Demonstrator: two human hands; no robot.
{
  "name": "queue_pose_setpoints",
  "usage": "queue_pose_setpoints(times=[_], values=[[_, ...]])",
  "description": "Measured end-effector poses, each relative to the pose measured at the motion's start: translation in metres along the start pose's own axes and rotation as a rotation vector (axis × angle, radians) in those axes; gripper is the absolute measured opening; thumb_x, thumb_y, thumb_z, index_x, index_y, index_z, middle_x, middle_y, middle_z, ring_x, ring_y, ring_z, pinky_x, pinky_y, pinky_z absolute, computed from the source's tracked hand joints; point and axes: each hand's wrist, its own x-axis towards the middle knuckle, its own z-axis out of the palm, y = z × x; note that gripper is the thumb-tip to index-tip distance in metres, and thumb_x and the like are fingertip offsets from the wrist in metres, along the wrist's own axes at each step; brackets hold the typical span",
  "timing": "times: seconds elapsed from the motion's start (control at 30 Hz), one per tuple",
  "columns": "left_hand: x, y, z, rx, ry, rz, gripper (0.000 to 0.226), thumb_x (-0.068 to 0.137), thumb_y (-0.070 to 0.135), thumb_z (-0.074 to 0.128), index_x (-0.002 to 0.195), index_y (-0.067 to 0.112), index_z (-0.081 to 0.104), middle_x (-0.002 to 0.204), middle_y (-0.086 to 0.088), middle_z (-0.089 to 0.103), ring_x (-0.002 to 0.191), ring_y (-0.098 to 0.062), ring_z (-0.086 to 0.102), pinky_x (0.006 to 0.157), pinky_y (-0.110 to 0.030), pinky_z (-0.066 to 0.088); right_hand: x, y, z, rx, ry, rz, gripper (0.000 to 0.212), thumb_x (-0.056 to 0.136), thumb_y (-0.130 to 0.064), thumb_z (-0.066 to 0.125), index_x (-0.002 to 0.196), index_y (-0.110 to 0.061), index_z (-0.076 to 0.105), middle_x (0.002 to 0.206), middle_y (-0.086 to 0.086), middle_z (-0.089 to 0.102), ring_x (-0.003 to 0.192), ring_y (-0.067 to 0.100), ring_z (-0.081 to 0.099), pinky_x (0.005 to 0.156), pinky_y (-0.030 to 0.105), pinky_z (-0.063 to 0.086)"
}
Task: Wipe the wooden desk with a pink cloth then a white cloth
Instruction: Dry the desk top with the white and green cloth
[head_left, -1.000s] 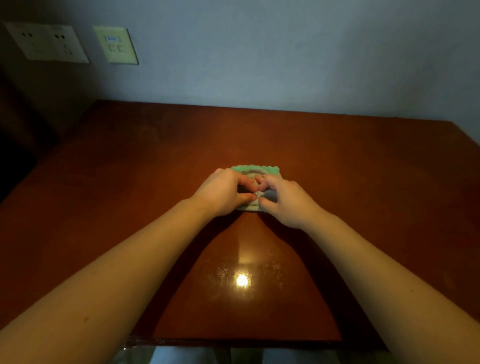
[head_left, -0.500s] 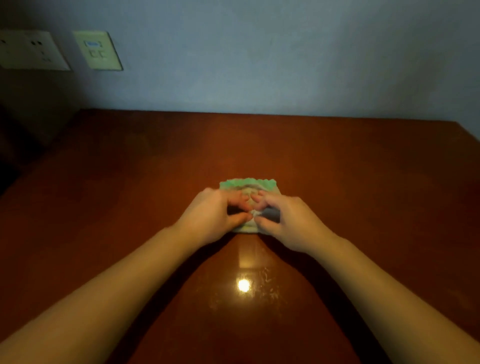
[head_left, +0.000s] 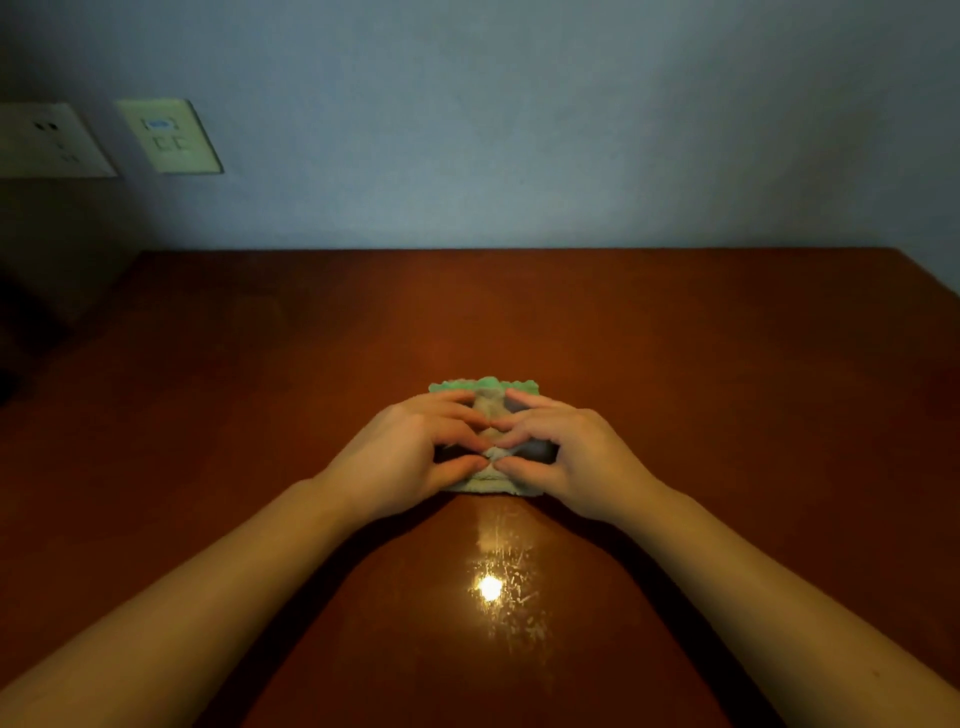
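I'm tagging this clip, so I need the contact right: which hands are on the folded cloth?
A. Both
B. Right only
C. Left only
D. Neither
A: the left hand and the right hand both pinch the green-edged folded cloth lying on the wooden desk.

Just one camera here, worn on the person's head, wide-angle, looking forward and down at the wooden desk (head_left: 727, 374). The desk's far edge runs across the frame a bit above the middle, and the wall (head_left: 519, 130) fills everything above it, with a socket plate (head_left: 49, 140) and a smaller plate (head_left: 169, 136) in the upper left. The view sits close over the near side: both forearms come in from the bottom corners, and the left hand (head_left: 410, 452) and right hand (head_left: 576, 457) meet on a folded cloth (head_left: 483, 387) just below centre. A light's glare (head_left: 490, 588) shows lower centre.
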Motion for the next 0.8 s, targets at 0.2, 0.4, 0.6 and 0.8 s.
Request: queue_pose_setpoints(times=[0.2, 0.4, 0.6, 0.8], values=[[0.011, -0.003, -0.008, -0.053, -0.021, -0.029, 0.02, 0.085, 0.038, 0.074, 0.104, 0.032, 0.076, 0.121, 0.012, 0.069, 0.13, -0.004, 0.05, 0.109, -0.036, 0.043, 0.015, -0.002, -0.008, -0.017, -0.032, 0.015, 0.02, 0.083, -0.035, 0.079, 0.098, -0.023, 0.078, 0.118, -0.007, 0.072, 0.135, 0.003, 0.045, 0.111, 0.041, 0.042], [-0.001, 0.006, -0.004, 0.1, -0.078, 0.093, 0.019, 0.09, 0.038, 0.067, 0.105, 0.028, 0.074, 0.123, 0.005, 0.069, 0.127, -0.007, 0.054, 0.104, -0.034, 0.048, -0.002, -0.009, 0.0, -0.136, -0.057, -0.093, 0.014, 0.089, -0.033, 0.072, 0.093, -0.021, 0.076, 0.109, -0.011, 0.072, 0.135, 0.003, 0.045, 0.11, 0.033, 0.042], [0.025, -0.005, -0.01, 0.037, -0.068, -0.021, 0.015, 0.085, 0.042, 0.068, 0.093, 0.03, 0.068, 0.105, 0.01, 0.062, 0.097, -0.011, 0.061, 0.084, -0.038, 0.052, 0.027, -0.004, -0.011, -0.073, -0.083, -0.009, 0.011, 0.085, -0.03, 0.077, 0.087, -0.021, 0.072, 0.109, -0.01, 0.071, 0.131, 0.004, 0.05, 0.101, 0.04, 0.048], [0.011, -0.01, 0.002, -0.09, -0.056, -0.088, 0.011, 0.086, 0.044, 0.068, 0.094, 0.035, 0.066, 0.118, 0.015, 0.059, 0.118, -0.003, 0.055, 0.098, -0.031, 0.048, 0.014, -0.007, -0.001, -0.04, -0.07, 0.027, 0.009, 0.089, -0.033, 0.072, 0.087, -0.025, 0.069, 0.114, -0.011, 0.067, 0.127, 0.003, 0.052, 0.102, 0.035, 0.047]])
